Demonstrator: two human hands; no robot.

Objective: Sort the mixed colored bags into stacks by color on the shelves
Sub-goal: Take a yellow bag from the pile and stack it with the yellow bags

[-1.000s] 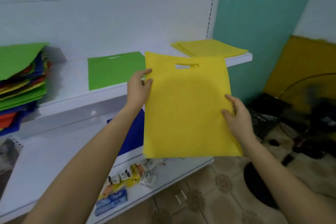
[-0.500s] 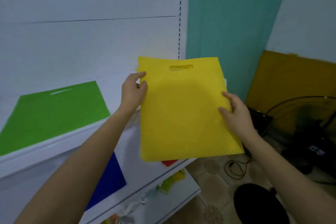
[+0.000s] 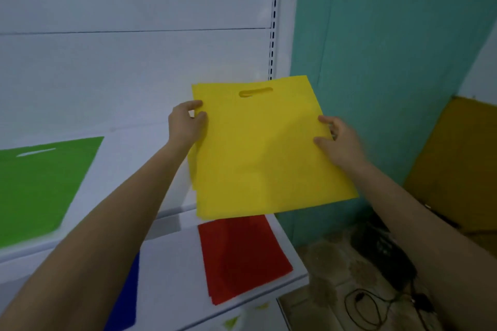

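Observation:
A flat yellow bag (image 3: 263, 150) with a cut-out handle is held over the right end of the upper white shelf (image 3: 129, 142). My left hand (image 3: 187, 123) pinches its upper left edge. My right hand (image 3: 340, 141) grips its right edge, fingers on top. More yellow edges show just under its left side. A green bag (image 3: 40, 183) lies flat on the upper shelf at the left. On the lower shelf (image 3: 172, 277) lie a red bag stack (image 3: 242, 255) and a blue bag (image 3: 126, 295), partly hidden by my left arm.
A teal door (image 3: 376, 62) stands right of the shelving. A yellow-brown board (image 3: 457, 164) leans against the wall at the right. Black gear and a cable (image 3: 376, 301) lie on the tiled floor below it.
The view has swung right and the yellow bag has travelled with both hands toward the right end of the upper shelf. The red stack on the lower shelf has come into view.

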